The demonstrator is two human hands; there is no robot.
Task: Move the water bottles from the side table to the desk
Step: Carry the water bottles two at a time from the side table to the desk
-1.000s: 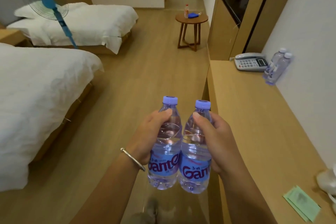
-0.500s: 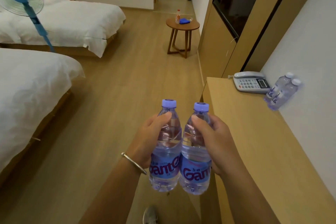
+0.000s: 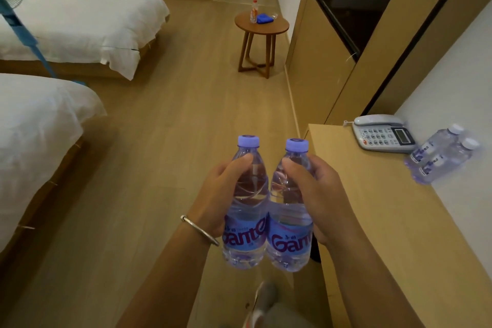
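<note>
Clear plastic fills the nearest part of our view: we carry two water bottles upright and side by side, their labelled bodies touching. Our left hand [image 3: 221, 194] curls round the left bottle [image 3: 246, 210], thumb pressed high on its shoulder, a metal bangle [image 3: 199, 230] on that wrist. Our right hand [image 3: 316, 194] wraps the right bottle [image 3: 290, 216] the same way. Both bottles hang over the wooden floor [image 3: 173, 141], just beside the near corner of the desk [image 3: 372, 221]. Below them a shoe [image 3: 265, 298] shows, blurred.

Further along the desk, against the white wall, two more bottles [image 3: 439, 157] stand close together, next to a grey telephone [image 3: 383, 133]. To our left lie two white beds [image 3: 40, 128], with a blue fan stand [image 3: 24, 34] between them. Beyond, the round side table [image 3: 262, 25] carries a small bottle with an orange label [image 3: 254, 12] and a blue cloth [image 3: 265, 18].
</note>
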